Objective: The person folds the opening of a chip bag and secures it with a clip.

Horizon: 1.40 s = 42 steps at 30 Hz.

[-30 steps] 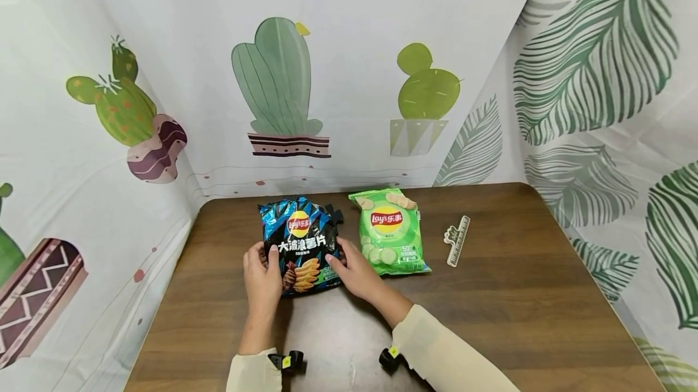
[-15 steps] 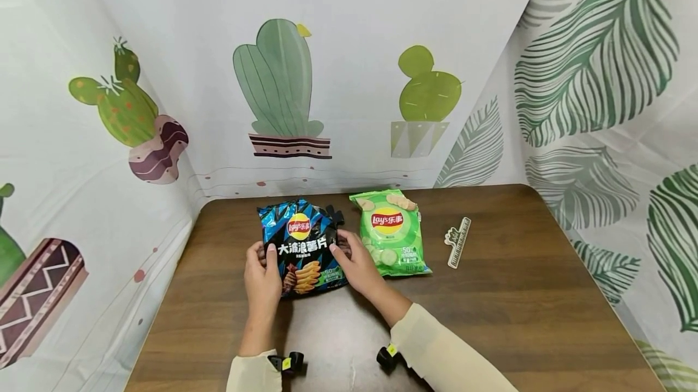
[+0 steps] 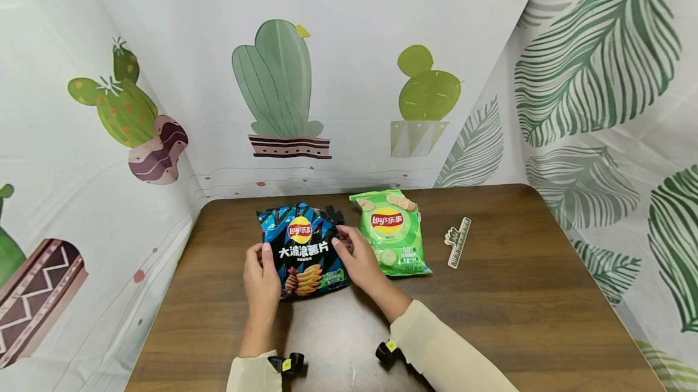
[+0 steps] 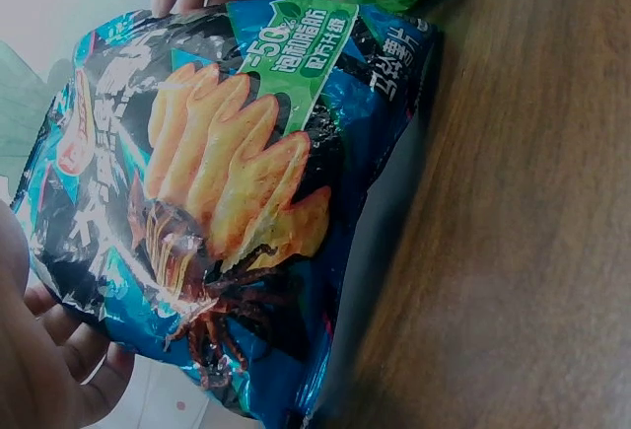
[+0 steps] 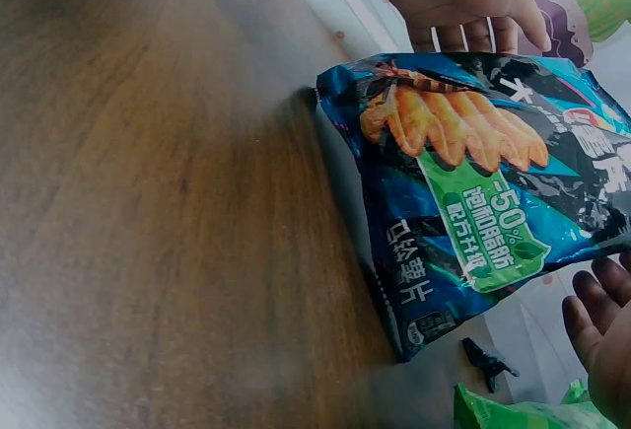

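Note:
Between both hands is a blue-and-black bag of potato chips, its printed front facing up and toward me. My left hand grips its left side, thumb on the front and fingers behind, as the right wrist view shows. At the opposite edge my right hand holds the bag, thumb at the front; its fingers are partly hidden. A green bag of chips lies just beyond the right hand. Behind the blue bag's upper right corner, a small black clip-like object is partly covered in the head view.
To the right lies a white, piano-keyboard-shaped clip on the brown wooden table. A white cloth printed with cacti and leaves hangs at the table's back and sides.
The right hand has moved slightly up along the bag's right edge. The blue bag has shifted a little toward me and to the right. The left hand has hardly moved.

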Each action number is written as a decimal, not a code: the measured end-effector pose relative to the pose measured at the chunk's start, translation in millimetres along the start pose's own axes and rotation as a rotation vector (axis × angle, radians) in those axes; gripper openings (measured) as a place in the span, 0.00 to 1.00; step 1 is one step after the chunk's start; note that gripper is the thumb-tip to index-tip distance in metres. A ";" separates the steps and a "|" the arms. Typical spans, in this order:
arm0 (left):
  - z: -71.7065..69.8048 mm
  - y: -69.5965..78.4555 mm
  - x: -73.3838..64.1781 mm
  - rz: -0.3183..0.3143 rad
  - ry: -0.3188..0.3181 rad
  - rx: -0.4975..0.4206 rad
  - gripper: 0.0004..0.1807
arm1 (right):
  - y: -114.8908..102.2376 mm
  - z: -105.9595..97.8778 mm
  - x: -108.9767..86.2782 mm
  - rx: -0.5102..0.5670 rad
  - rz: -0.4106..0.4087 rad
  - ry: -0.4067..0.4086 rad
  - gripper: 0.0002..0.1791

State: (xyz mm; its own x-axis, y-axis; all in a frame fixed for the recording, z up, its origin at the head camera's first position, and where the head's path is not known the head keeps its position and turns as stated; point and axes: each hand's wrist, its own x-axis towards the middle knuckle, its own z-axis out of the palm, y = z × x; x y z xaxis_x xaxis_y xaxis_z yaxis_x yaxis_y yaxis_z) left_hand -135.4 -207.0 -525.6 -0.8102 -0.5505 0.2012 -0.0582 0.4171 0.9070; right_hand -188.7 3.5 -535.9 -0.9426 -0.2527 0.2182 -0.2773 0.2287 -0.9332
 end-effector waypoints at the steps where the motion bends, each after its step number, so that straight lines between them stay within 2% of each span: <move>1: 0.1 0.0 0.0 0.002 0.005 0.001 0.25 | -0.7 -0.2 0.4 0.000 -0.001 0.001 0.23; 7: 0.2 1.4 0.7 -0.004 0.021 -0.013 0.25 | -4.2 -2.9 3.0 -0.014 -0.006 0.016 0.21; 13: -1.9 7.4 1.6 -0.042 0.000 -0.047 0.27 | -6.2 -5.7 4.9 -0.043 -0.002 0.031 0.17; 21: -6.6 13.3 3.0 -0.053 -0.024 -0.085 0.28 | -8.4 -6.3 6.7 -0.040 -0.016 0.030 0.15; 31: -11.7 21.1 5.0 0.006 -0.032 -0.080 0.30 | -7.2 -5.8 10.2 -0.018 -0.029 0.038 0.12; 37: -15.2 29.3 5.0 0.063 0.027 -0.107 0.29 | -10.5 -7.4 9.1 -0.023 -0.034 0.031 0.11; 42: -17.5 35.7 8.0 0.114 0.061 -0.096 0.28 | -11.7 -8.4 8.7 -0.017 -0.034 0.031 0.10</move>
State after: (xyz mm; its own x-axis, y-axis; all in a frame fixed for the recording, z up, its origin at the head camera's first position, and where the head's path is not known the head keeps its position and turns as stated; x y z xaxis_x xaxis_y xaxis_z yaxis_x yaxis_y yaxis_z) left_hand -133.7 -209.2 -485.2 -0.7715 -0.5475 0.3240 0.0901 0.4101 0.9076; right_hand -195.2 6.5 -520.7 -0.9377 -0.2316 0.2589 -0.3125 0.2369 -0.9199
